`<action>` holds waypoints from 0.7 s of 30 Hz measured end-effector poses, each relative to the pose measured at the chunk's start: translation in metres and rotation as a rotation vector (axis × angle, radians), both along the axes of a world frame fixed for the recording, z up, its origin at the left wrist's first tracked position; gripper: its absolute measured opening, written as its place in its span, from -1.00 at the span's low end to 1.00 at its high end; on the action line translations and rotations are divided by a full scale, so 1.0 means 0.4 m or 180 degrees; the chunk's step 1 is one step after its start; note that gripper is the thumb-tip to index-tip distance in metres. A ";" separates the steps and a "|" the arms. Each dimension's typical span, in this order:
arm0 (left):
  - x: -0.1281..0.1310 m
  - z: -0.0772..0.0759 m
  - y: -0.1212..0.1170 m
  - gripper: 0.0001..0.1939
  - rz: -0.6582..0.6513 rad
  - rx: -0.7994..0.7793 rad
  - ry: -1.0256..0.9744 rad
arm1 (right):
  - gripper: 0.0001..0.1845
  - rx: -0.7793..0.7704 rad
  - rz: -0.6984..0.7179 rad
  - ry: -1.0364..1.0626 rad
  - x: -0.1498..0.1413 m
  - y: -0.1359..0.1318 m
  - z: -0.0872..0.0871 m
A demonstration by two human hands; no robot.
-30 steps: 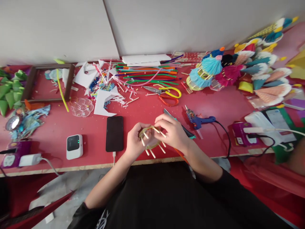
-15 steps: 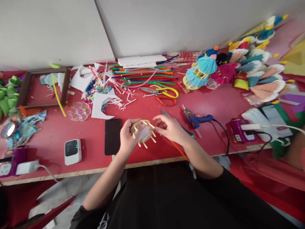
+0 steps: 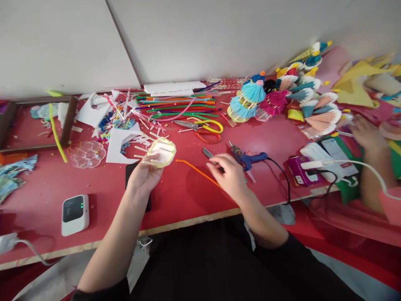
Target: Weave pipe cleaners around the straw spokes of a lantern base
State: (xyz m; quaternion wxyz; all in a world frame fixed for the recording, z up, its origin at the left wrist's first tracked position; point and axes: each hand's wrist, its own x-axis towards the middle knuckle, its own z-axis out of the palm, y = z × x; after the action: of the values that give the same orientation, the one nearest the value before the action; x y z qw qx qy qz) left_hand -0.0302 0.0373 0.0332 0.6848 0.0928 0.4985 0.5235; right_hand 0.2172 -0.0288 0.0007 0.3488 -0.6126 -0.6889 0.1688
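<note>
My left hand [image 3: 142, 175] grips a round yellow-rimmed ring with short wooden sticks [image 3: 161, 152] poking out of it, held out over the red table [image 3: 275, 138]. My right hand [image 3: 228, 173] is closed in a pinch around an orange pipe cleaner [image 3: 196, 169] that lies across the table towards the ring. A blue glue gun [image 3: 250, 157] rests just beyond my right hand, and a black phone [image 3: 130, 173] lies partly hidden under my left hand.
Coloured pipe cleaners [image 3: 178, 104], scissors [image 3: 203, 125], white paper scraps [image 3: 117, 140] and a clear flower tray [image 3: 86, 153] cover the back. Finished paper lanterns [image 3: 250, 98] stand at right. A white device [image 3: 74, 213] sits front left. Another person's hand [image 3: 366, 133] reaches in at right.
My left hand carried the stick ring away to the left and farther out. My right hand let go of the ring and now pinches the orange pipe cleaner. The view swung right.
</note>
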 end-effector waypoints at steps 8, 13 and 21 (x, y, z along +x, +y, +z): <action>0.029 -0.001 -0.003 -0.58 -0.0770 0.0349 -0.0233 | -0.32 -0.0331 -0.0252 -0.1273 0.341 -0.015 -0.033; 0.028 -0.007 -0.003 -0.55 -0.1097 0.0502 -0.0516 | -0.47 -0.0056 -0.0096 -0.1208 0.382 0.009 -0.071; 0.035 -0.041 0.003 -0.51 -0.1376 0.0616 -0.0499 | -0.88 0.1447 -0.1730 -0.0112 0.336 0.107 -0.013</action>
State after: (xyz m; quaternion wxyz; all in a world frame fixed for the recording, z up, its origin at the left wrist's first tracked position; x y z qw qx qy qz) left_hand -0.0162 0.0384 0.0169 0.8053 0.2216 0.3599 0.4158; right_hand 0.3515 0.0140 -0.0044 0.4965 -0.6830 -0.5266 -0.0984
